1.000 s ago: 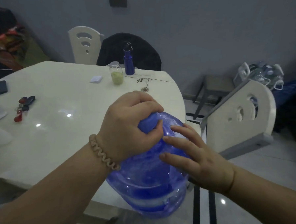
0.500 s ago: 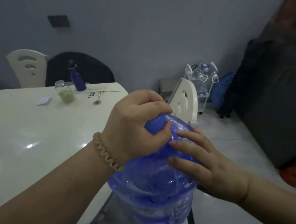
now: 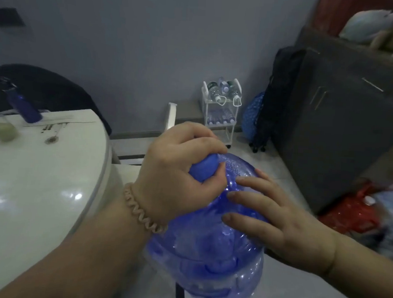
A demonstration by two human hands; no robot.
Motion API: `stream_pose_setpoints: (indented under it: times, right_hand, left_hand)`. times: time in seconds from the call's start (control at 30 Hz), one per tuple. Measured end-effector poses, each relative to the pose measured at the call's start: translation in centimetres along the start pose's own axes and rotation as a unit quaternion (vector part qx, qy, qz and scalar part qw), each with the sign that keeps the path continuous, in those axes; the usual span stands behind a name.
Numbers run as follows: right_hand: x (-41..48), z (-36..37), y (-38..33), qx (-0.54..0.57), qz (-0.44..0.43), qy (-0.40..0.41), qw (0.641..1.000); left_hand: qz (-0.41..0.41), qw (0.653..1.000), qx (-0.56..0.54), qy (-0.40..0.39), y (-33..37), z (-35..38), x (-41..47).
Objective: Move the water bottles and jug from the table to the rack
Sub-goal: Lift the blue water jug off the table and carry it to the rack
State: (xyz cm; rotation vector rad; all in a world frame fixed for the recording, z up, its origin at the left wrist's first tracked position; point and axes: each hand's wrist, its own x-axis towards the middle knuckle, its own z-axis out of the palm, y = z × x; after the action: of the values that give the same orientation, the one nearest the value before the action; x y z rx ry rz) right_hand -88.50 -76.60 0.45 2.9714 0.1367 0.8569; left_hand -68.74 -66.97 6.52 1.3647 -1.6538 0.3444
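Note:
A large blue translucent water jug (image 3: pixel 205 258) hangs in the air just past the right edge of the white table (image 3: pixel 36 186). My left hand (image 3: pixel 178 168) is clenched around its blue capped neck. My right hand (image 3: pixel 276 221) lies flat against the jug's right shoulder, fingers spread. By the far wall stands a small white rack (image 3: pixel 220 109) with several clear water bottles lying on its shelves. A dark blue bottle (image 3: pixel 22 104) stands at the table's far edge.
A jar of greenish stuff (image 3: pixel 0 130) sits on the table's far left. A white chair (image 3: pixel 171 118) stands between table and rack. A dark cabinet (image 3: pixel 343 115) fills the right side, with a black bag (image 3: pixel 278 94), a blue bag (image 3: pixel 252 115) and red bags (image 3: pixel 356 209) on the floor.
The view has swung right, away from the table toward the rack and cabinet. The jug has come off the table's edge and moved right with both hands still on it.

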Motion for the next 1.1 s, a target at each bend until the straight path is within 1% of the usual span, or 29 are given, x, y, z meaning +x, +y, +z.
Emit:
stream_pose_setpoints:
  times: [0.23,0.4,0.43,0.47,0.67,0.8,0.9,1.1]
  right_hand:
    - [-2.9,-0.6,6.3,-0.022,0.024,-0.022,0.999]
    - [-3.4,0.3,11.8,-0.052,0.049,-0.026,0.997]
    - [-3.1,0.6,13.9,-0.061,0.056,-0.025,0.996]
    - [-2.9,0.7,14.3,-0.062,0.055,-0.026,0.996]
    - [-0.7,1.1,22.3,-0.089,0.063,-0.026,0.994]
    - [0.8,1.7,28.4,-0.097,0.049,-0.023,0.994]
    - [1.4,3.0,33.1,-0.08,0.044,-0.018,0.996]
    - [2.0,6.1,43.3,-0.031,-0.004,0.009,0.999]
  left_hand:
    - [0.006,0.999,-0.05,-0.004,-1.8,6.9,4.1]
    - [0.035,0.996,-0.081,-0.017,-5.4,11.8,7.7]
    - [0.04,0.995,-0.088,-0.015,-6.9,13.2,9.3]
    - [0.043,0.995,-0.085,-0.018,-7.1,13.4,9.7]
    - [0.065,0.993,-0.099,-0.011,-12.0,17.1,16.2]
    - [0.065,0.994,-0.088,0.004,-15.1,19.8,20.3]
    - [0.054,0.996,-0.069,0.006,-17.5,22.0,22.6]
    - [0.017,1.0,-0.003,0.003,-21.8,27.2,26.7]
